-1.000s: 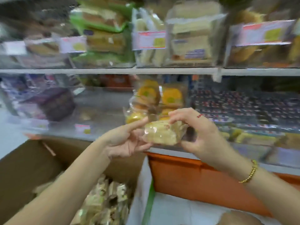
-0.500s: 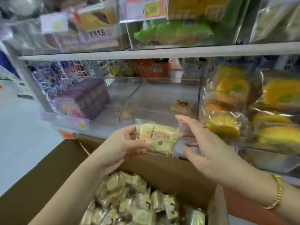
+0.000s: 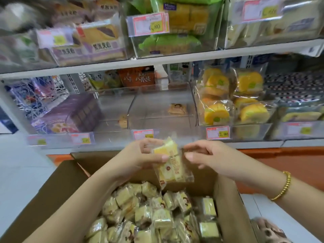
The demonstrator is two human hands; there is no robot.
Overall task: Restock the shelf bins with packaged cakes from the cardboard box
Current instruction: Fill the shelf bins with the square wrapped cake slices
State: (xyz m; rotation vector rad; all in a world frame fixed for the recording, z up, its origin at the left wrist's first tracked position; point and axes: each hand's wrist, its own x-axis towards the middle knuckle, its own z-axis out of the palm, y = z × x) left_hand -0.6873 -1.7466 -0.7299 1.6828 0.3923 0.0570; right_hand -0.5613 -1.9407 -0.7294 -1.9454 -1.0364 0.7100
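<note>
Cake packet (image 3: 171, 165) now hangs upright from the left hand (image 3: 140, 155), long edge vertical, just above the open cardboard box (image 3: 52, 193); half a second back it lay flat between both hands, closer to the clear bin (image 3: 163, 109) front. Left fingers (image 3: 158, 157) pinch its upper part, thumb across the yellow face, the rest curled behind. The right hand (image 3: 205, 155) has let go: it sits just beside the packet's right edge, fingers loosely spread and slightly curled, holding nothing, where earlier it steadied the packet's far side. The view has also pulled back and up, so more of the shelf shows. The clear bin directly above the packet is nearly bare, with one small wrapped cake (image 3: 177, 109) resting near its back; to its right, bins of yellow roll cakes (image 3: 217, 113) look well filled. Below the packet, the cardboard box is heaped with many like packets. To my eye the packet has been turned to stand for shelving, and the likely next move is lifting it up into that near-empty bin; restocking looks barely started.
</note>
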